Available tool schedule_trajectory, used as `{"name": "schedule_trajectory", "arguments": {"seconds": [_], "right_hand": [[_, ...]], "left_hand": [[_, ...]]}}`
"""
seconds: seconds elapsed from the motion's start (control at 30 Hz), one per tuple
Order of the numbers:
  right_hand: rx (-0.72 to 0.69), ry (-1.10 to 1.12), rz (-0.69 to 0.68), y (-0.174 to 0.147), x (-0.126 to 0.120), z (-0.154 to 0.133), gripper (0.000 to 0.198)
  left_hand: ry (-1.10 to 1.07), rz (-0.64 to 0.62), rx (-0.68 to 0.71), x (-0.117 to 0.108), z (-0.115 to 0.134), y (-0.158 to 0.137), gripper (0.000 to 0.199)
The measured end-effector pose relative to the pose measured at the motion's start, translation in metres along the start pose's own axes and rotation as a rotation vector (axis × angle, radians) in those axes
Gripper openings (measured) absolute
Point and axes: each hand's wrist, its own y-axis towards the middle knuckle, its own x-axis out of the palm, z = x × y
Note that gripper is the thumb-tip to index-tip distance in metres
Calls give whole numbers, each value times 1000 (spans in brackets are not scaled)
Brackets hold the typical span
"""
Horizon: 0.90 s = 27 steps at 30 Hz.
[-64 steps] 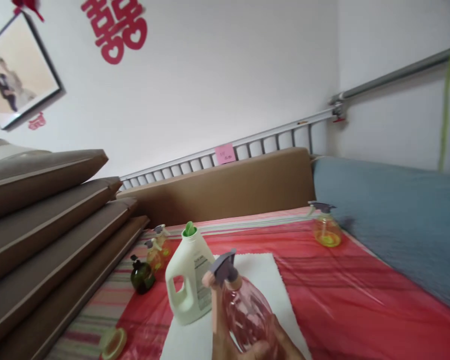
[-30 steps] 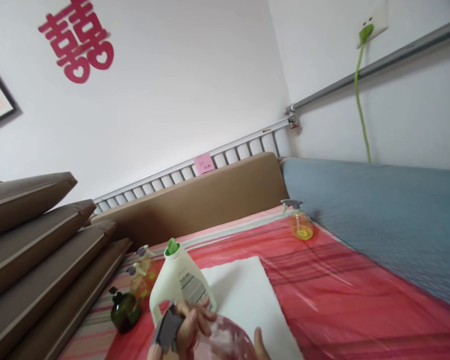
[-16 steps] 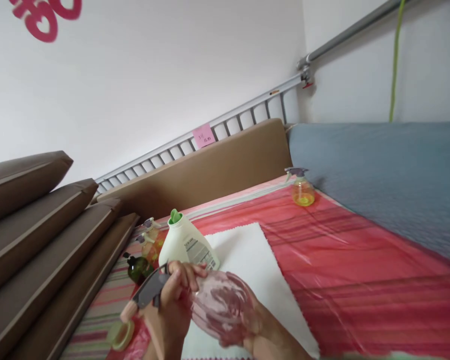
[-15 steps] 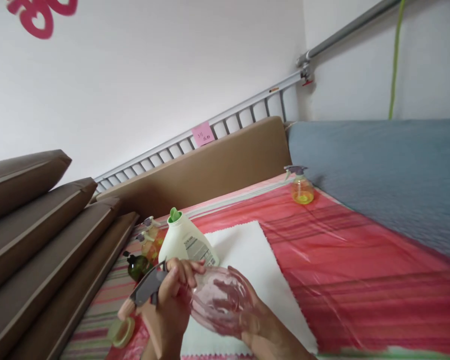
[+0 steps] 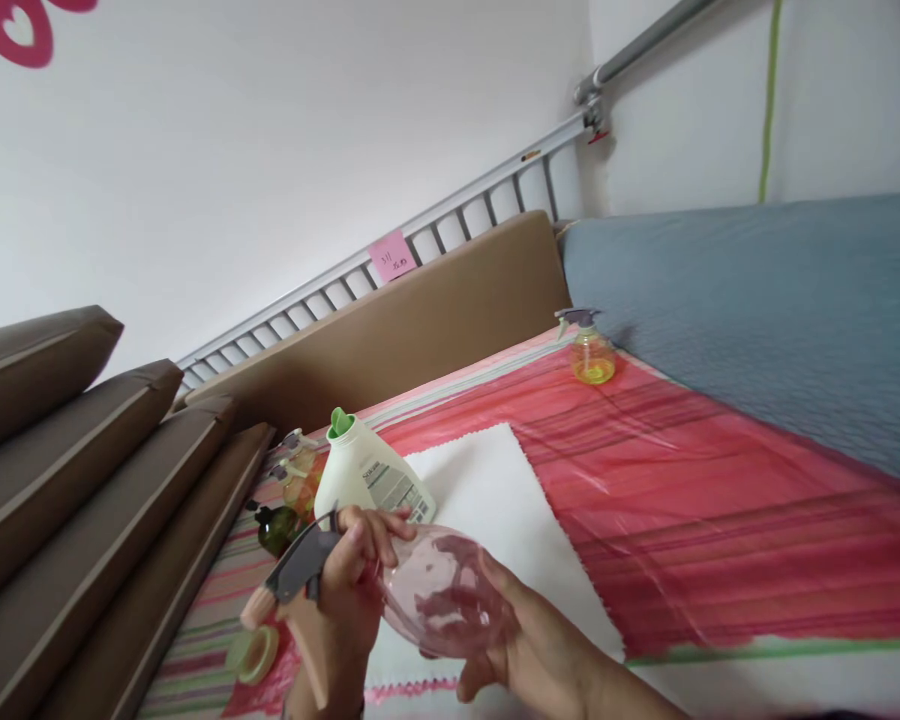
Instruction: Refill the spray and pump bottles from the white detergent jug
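Note:
A clear pinkish spray bottle [image 5: 446, 595] lies tilted on its side in the air between my hands. Its grey trigger head [image 5: 300, 562] points to the lower left. My left hand [image 5: 356, 565] is closed round the neck just behind the trigger, with fingertips resting on the bottle's shoulder. The rounded base is cupped by my right hand [image 5: 532, 635], its fingers along the far side and the thumb below. Just behind stands a white jug [image 5: 371, 470] with a green spout, on a white mat [image 5: 495, 470]. A pale green cap [image 5: 255, 655] is at lower left.
A spray bottle with yellow liquid [image 5: 592, 360] stands at the back right on the red cloth [image 5: 682, 520]. Left of the jug are a dark green bottle [image 5: 276, 528] and more spray bottles [image 5: 298, 487]. Brown cushions [image 5: 120, 500] border the left; a blue-grey surface [image 5: 757, 300] borders the right.
My right hand has turned on the base of the spray bottle, its thumb now away from the glassy side. The camera view has shifted slightly, and my left hand keeps its hold on the neck.

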Motion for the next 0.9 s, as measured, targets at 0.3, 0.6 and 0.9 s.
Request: {"name": "schedule_trajectory", "arguments": {"seconds": [0.3, 0.6, 0.9], "right_hand": [[-44, 88, 59, 1, 3, 7, 50], [3, 191, 171, 10, -20, 9, 45], [41, 273, 270, 9, -22, 4, 38]], "left_hand": [[-40, 107, 12, 1, 5, 1, 27], [-37, 126, 82, -8, 16, 12, 27], [-62, 377, 343, -10, 42, 3, 27]]}}
